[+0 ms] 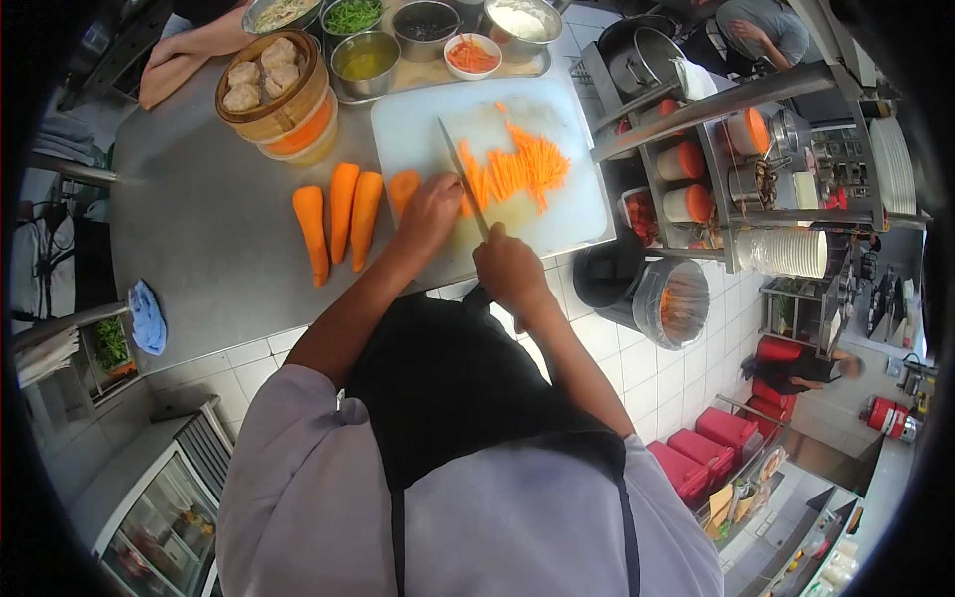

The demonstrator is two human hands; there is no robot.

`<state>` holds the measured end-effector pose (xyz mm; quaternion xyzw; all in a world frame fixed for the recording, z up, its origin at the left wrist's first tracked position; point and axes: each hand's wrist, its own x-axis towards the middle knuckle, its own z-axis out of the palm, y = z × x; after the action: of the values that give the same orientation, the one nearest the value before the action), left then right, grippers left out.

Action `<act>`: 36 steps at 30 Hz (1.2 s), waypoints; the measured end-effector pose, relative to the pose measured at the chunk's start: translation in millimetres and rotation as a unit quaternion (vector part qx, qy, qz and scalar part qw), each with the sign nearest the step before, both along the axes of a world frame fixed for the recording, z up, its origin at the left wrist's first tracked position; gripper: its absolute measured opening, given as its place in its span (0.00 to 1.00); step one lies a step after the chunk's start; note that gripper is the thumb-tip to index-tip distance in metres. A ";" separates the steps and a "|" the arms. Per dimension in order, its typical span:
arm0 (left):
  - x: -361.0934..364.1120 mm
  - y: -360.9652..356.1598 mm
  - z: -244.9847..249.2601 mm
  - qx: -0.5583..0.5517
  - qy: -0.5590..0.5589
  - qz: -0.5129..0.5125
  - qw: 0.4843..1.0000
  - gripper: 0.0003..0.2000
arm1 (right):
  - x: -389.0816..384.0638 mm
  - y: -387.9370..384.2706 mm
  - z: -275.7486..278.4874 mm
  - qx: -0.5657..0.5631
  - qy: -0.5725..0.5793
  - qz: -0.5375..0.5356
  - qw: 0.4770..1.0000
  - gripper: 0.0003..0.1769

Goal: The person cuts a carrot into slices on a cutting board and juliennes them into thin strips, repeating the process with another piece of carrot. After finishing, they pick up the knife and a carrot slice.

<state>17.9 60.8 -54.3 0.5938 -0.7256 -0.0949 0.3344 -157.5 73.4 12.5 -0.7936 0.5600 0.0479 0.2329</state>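
Observation:
My right hand (pixel 509 267) is wrapped round the handle of a kitchen knife (pixel 460 167), whose long blade points away from me across the white cutting board (pixel 398 124). Just left of the blade, my left hand (pixel 434 209) has its fingers curled down on carrot, mostly hidden under them. A cut carrot piece (pixel 403 187) shows beside that hand. Right of the blade lies a spread of carrot strips (pixel 527 164). Three whole peeled carrots (pixel 341 211) rest on the steel table (pixel 229 279) to the left of the board.
A bamboo steamer (pixel 234 111) with dumplings stands at the back left, beside a tray of bowls, including a bowl of shredded carrot (pixel 472 57). Another person's arm (pixel 204 45) leans on the far edge. A lined bin (pixel 672 303) and shelving (pixel 736 214) are at the right.

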 end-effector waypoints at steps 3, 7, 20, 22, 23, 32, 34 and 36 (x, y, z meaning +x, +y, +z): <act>0.5 -0.2 -0.2 0.009 0.010 0.011 1.000 0.06 | 11.7 4.0 -8.1 -0.004 -0.017 -0.027 0.999 0.12; 0.9 1.6 8.3 0.023 0.004 -0.003 1.000 0.06 | 12.3 -17.8 -27.3 -0.031 -0.057 0.003 0.998 0.13; 17.1 4.0 17.6 0.048 0.002 -0.069 0.996 0.04 | 7.9 -14.8 5.3 0.007 -0.050 0.012 0.999 0.13; 19.2 3.3 18.0 0.064 -0.029 -0.076 0.995 0.04 | 1.1 -10.5 17.1 0.000 -0.034 0.042 0.999 0.12; 19.6 3.6 17.3 0.056 -0.026 -0.077 0.995 0.04 | -0.9 -5.9 20.0 -0.002 -0.026 0.059 0.998 0.12; 23.2 4.1 28.2 0.039 0.028 -0.106 0.993 0.06 | 13.6 -18.4 -12.4 -0.001 -0.072 -0.012 0.997 0.14; 24.7 0.7 22.3 0.050 -0.010 -0.100 0.994 0.06 | -2.9 -19.1 -22.2 -0.018 -0.053 0.043 0.997 0.14; 26.4 1.2 20.8 0.039 0.012 -0.103 0.994 0.07 | -5.4 -8.7 -19.8 -0.014 -0.037 0.048 0.998 0.14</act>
<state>44.3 62.0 -33.5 0.5274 -0.7746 -0.1640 0.3082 -162.8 64.7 -7.3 -0.8242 0.5124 0.0217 0.2399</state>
